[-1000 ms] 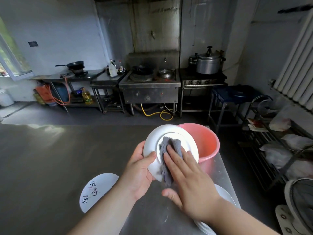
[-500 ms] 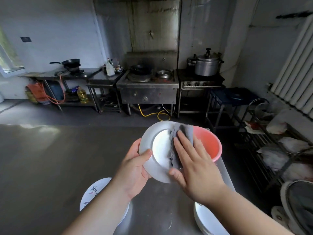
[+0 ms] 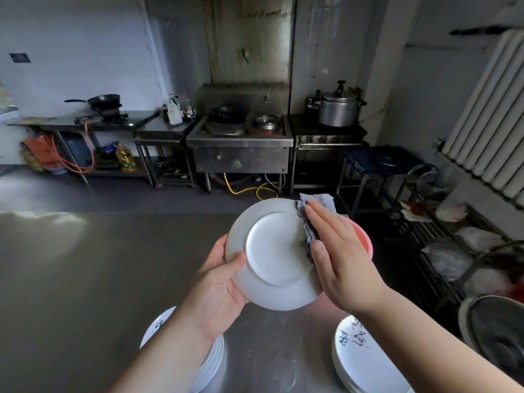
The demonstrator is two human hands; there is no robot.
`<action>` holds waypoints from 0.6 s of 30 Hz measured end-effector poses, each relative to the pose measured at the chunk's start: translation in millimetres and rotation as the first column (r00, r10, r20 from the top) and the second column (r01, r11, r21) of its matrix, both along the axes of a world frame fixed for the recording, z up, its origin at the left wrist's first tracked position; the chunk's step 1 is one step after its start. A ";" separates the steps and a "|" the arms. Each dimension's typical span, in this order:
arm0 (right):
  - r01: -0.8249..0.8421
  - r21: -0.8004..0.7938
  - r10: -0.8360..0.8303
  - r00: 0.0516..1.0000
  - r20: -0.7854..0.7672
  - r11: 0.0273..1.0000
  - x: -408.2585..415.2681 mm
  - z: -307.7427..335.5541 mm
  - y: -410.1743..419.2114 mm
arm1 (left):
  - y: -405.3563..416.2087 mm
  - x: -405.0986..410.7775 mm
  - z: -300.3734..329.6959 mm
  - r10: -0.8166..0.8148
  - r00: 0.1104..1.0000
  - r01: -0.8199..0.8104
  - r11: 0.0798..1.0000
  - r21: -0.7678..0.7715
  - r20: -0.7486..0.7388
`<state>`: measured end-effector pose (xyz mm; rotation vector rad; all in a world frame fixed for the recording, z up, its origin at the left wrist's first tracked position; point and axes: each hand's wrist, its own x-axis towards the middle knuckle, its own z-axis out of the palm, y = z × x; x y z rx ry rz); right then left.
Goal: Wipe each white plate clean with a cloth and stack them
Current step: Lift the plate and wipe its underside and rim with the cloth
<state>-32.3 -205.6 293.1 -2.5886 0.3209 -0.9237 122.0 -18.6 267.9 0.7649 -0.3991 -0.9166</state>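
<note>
The left hand (image 3: 219, 282) grips a tilted white plate (image 3: 272, 253) by its rim, thumb on its face, while the right hand (image 3: 340, 256), fingers straight, presses a grey cloth (image 3: 314, 211) against its right edge; writing on the stacked plates (image 3: 360, 361) below is unreadable.

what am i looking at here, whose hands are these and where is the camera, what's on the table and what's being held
There is no machine here: these are a person's two bare hands, filmed by one wide-angle camera worn on the head, looking forward and down.

The left hand holds a white plate by its left edge, tilted up toward the camera. The right hand presses a grey cloth flat against the plate's right rim, wiping it.

Below, on the steel table, stand two stacks of white plates: one on the left, partly hidden by the forearm, and one on the right with dark writing on its top plate. A pink basin sits behind the right hand. Stoves and pots line the far wall.
</note>
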 end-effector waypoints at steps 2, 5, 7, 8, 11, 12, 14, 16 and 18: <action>-0.004 -0.017 0.005 1.000 0.029 1.000 7.7 1.1 2.8 | 1.9 4.0 2.4 0.020 1.000 -0.020 0.999 -0.030 -0.007; 0.031 0.084 -0.040 0.993 0.107 0.996 4.9 -27.4 36.8 | 4.8 10.5 4.7 0.060 0.997 -0.063 0.996 -0.059 -0.052; -0.004 0.144 -0.017 0.989 0.144 0.990 -0.3 -50.1 68.3 | 7.4 13.3 2.4 0.081 0.994 -0.086 0.994 -0.064 -0.074; -0.036 0.154 0.011 0.987 0.158 0.987 -0.8 -56.1 79.4 | 8.5 14.4 0.1 0.081 0.994 -0.086 0.994 -0.066 -0.073; -0.038 0.190 -0.001 0.979 0.202 0.981 12.5 -42.9 79.0 | 12.0 16.4 -5.7 0.068 0.996 -0.072 0.995 -0.063 -0.064; -0.007 0.238 -0.043 0.978 0.204 0.971 20.1 -32.6 73.1 | 12.5 16.6 -6.2 0.063 0.996 -0.066 0.996 -0.067 -0.057; 0.047 0.319 -0.117 0.972 0.202 0.947 33.7 -17.6 62.7 | 12.9 16.4 -5.1 0.059 0.997 -0.063 0.994 -0.085 -0.046; 0.056 0.336 -0.142 0.961 0.236 0.940 40.8 -17.9 68.2 | 12.5 15.4 -4.0 0.065 0.997 -0.070 0.992 -0.104 -0.050; 0.059 0.327 -0.157 0.946 0.282 0.943 40.9 -34.0 86.7 | 12.0 13.8 -6.6 0.066 0.997 -0.071 0.992 -0.104 -0.048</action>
